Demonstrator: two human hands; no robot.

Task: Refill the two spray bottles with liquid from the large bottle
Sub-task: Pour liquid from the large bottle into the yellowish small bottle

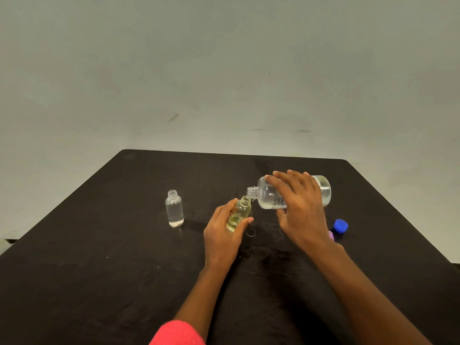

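My right hand (302,207) grips the large clear bottle (267,195), tipped on its side with its open neck pointing left. That neck sits just over the mouth of a small yellowish bottle (240,211), which my left hand (222,232) holds tilted toward it. Clear liquid lies along the lower side of the large bottle. A second small clear bottle (174,209), uncapped and holding clear liquid, stands upright to the left, apart from both hands.
A blue cap (340,225) and a pink object (331,235) lie right of my right wrist on the black table (99,270). Wet marks show on the table below the bottles. A grey wall rises behind the table's far edge.
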